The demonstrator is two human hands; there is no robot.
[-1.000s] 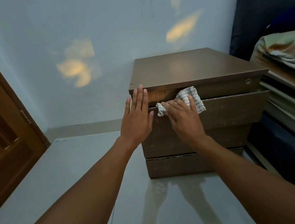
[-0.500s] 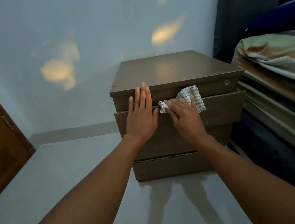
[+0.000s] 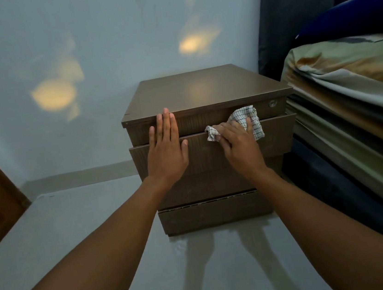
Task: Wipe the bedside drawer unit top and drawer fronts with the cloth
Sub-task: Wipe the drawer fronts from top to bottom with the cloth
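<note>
Head | left hand (image 3: pixel 166 152) flat, fingers straight, on drawer unit (image 3: pixel 202 88) front | right hand (image 3: pixel 239 146) presses cloth (image 3: pixel 254 122), fingers apparently extended

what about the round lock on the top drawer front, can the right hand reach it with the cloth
Probably yes: the right hand presses the cloth on the drawer unit, and the lock sits just right of the cloth, bare wood between.

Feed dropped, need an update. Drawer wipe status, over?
Left hand flat on drawer unit front. Right hand presses cloth over top drawer seam. Bed alongside, not blocking.
</note>
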